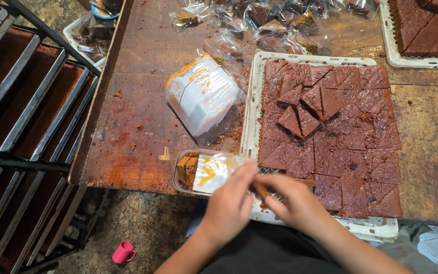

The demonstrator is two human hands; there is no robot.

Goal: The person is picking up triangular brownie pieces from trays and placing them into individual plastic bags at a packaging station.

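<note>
**Cake slice and wrapper in hand at table edge**

A brown cake piece (261, 190) sits pinched in the right hand (300, 205), over the near rim of the white tray (253, 101). The left hand (229, 205) grips a clear wrapper (214, 171) lying on a small metal tin (183, 187). The tray holds cut brown cake (351, 147). A stack of bags (201, 94) lies just left; wrapped pieces (259, 25) lie farther back on the wooden table (133, 116).

From my seat, the second white plastic tray of brown cake (422, 60) is cut off by the top and right edges. My left hand (229, 205) covers part of the clear plastic bag (214, 172), and both hands hide the small brown piece (261, 190) between them. The wrapped cake pieces in clear packets (269, 20) run off the top edge, too crumpled to count.
</note>
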